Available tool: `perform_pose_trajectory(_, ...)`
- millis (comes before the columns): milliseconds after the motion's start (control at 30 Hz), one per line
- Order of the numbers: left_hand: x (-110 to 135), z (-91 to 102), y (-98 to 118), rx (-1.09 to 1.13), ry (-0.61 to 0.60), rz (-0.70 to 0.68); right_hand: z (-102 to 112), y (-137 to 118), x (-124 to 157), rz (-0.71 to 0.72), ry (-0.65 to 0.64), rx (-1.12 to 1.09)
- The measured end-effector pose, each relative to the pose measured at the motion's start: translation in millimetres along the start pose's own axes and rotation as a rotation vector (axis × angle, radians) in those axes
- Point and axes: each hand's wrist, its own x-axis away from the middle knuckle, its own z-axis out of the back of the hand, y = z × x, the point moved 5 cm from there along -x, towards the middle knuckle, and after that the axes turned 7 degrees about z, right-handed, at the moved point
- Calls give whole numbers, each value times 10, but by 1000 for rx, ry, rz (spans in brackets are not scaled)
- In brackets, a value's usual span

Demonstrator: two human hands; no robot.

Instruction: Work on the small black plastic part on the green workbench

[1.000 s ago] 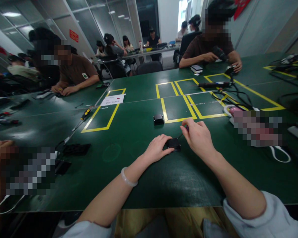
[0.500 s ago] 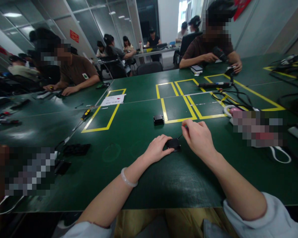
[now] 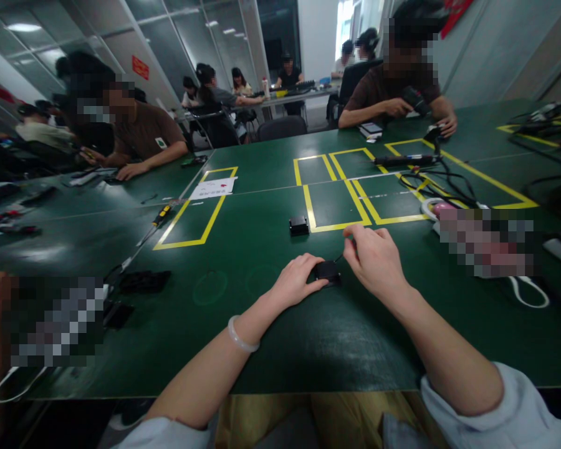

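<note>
My left hand (image 3: pixel 298 279) is closed around a small black block-like part (image 3: pixel 327 270) that lies on the green table, its thumb along the near side and fingers at the far left. My right hand (image 3: pixel 373 255) is held in a pinch just to the right of it. From its fingertips a thin dark rod (image 3: pixel 339 257) slants down to the upper right corner of the part. What kind of tool the rod is, I cannot make out; most of it is hidden by the fingers. A second black block-like part (image 3: pixel 298 226) stands farther back, apart from both hands.
Yellow tape outlines (image 3: pixel 339 227) mark the green table (image 3: pixel 243 349). Cables and a black stick-shaped tool (image 3: pixel 406 160) lie back right. A blurred-out pouch (image 3: pixel 484 243) is at right, another (image 3: pixel 58 324) at left beside black pieces (image 3: pixel 144 282). Co-workers sit across the table.
My hands and the black part have hardly moved. Across the table at left, a co-worker's hand has risen slightly from the tabletop.
</note>
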Motion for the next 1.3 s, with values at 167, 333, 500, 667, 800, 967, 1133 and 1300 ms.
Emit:
perform_pose_trajectory(167,-2,-1,0,-2,-7,9,8,0,1,15,-15,-6)
perform_pose_trajectory(333,-2,7,1,14,-15,14,-13,15,11,-2,15,-1)
perform_pose_trajectory(500,-3,5,0,24,-12,13,-20,8,4,1,22,-32)
perform_pose_trajectory(667,-6,-1,-4,18,-7,12,-29,24,13,-18,-13,-20)
perform_pose_trajectory(800,-8,-2,-7,22,-12,15,-32,16,10,-3,1,-24)
perform_pose_trajectory(967,-5,0,-5,18,-13,15,-17,5,9,7,6,-50)
perform_pose_trajectory(1133,-2,2,-3,13,-6,11,-6,0,14,8,-3,-31)
perform_pose_trajectory(1300,-1,6,3,11,-5,10,4,-2,2,2,9,-38)
